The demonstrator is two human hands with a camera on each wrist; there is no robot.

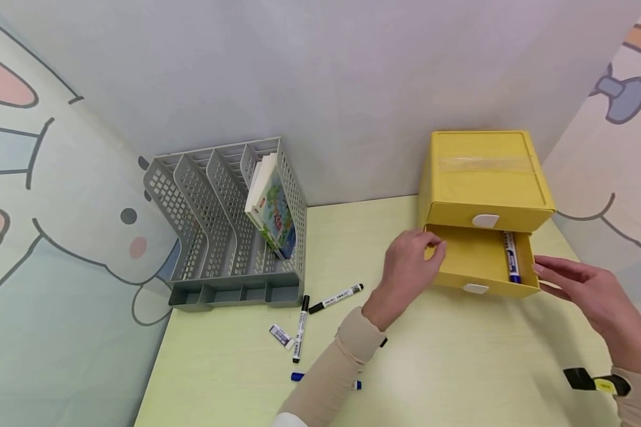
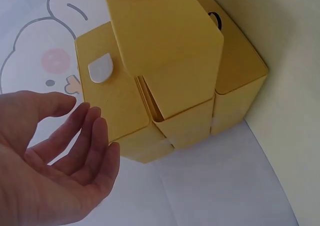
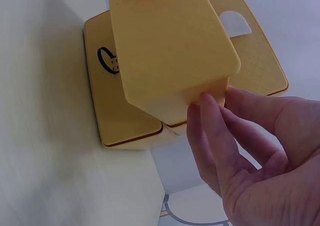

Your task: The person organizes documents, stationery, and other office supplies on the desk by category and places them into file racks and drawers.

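Observation:
A yellow two-tier drawer box (image 1: 486, 178) stands at the back right with its lower drawer (image 1: 467, 252) pulled out. Inside, along the right wall, lies a blue-capped marker (image 1: 511, 258). My right hand (image 1: 593, 290) pinches the drawer's right side wall; in the right wrist view its fingertips (image 3: 207, 104) press the outer face, the thumb tip partly hidden at the rim. Near the drawer's left end, my left hand (image 1: 408, 264) holds nothing, its fingers loosely bent. The left wrist view has this hand (image 2: 65, 171) beside the box, white tabs on the drawer fronts.
A grey file rack (image 1: 229, 225) with several slots holds books (image 1: 272, 207) at the back left. Two black-capped markers (image 1: 335, 298), an eraser (image 1: 282, 336) and a blue marker (image 1: 298, 376), partly under my left sleeve, lie on the table. A black-and-yellow highlighter (image 1: 598, 382) lies near my right wrist.

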